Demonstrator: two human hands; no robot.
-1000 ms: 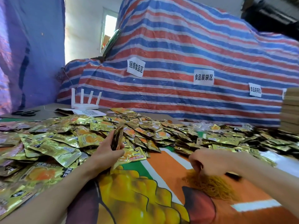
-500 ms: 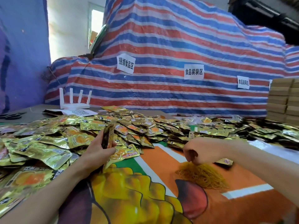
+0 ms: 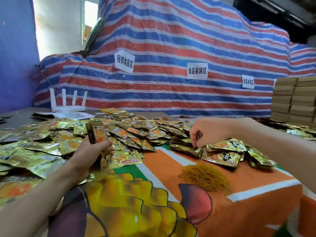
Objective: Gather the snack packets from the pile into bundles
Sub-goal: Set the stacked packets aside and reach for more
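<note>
A wide pile of gold foil snack packets [image 3: 136, 129] covers the far and left part of the table. My left hand [image 3: 92, 154] grips an upright stack of packets [image 3: 97, 134] at the pile's near edge. My right hand [image 3: 206, 132] hovers with curled fingers over a smaller heap of packets [image 3: 222, 153] on the right, its fingertips pinching a packet's edge [image 3: 195, 148]. A loose mound of yellow rubber bands [image 3: 205, 177] lies on the cloth below that hand.
An orange, green and yellow printed cloth [image 3: 153, 202] covers the table front. A white router [image 3: 68, 106] and a printed sheet [image 3: 71, 115] sit at the back left. Stacked brown boxes [image 3: 294, 100] stand at the right. A striped tarp with paper labels [image 3: 171, 65] hangs behind.
My right hand has moved up from the rubber bands to the packets on the right. My left hand has lifted its stack slightly and keeps hold of it.
</note>
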